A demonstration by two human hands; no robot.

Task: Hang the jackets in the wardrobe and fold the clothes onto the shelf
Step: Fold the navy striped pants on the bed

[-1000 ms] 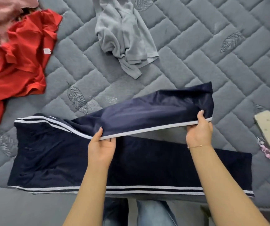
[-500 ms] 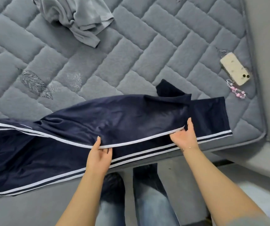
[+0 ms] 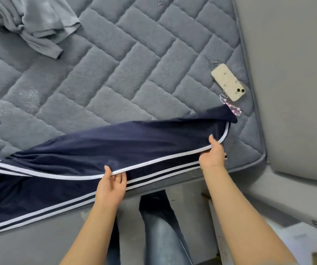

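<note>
Blue pants (image 3: 100,148) lie on the bed (image 3: 134,60) near its edge, and the left hand (image 3: 111,186) and right hand (image 3: 212,153) each pinch the top leg's white stripe, lifting it, likely to fold it flat

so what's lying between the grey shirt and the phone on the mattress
Nothing: the head view shows only bare quilted mattress between the grey shirt and the phone.
</note>
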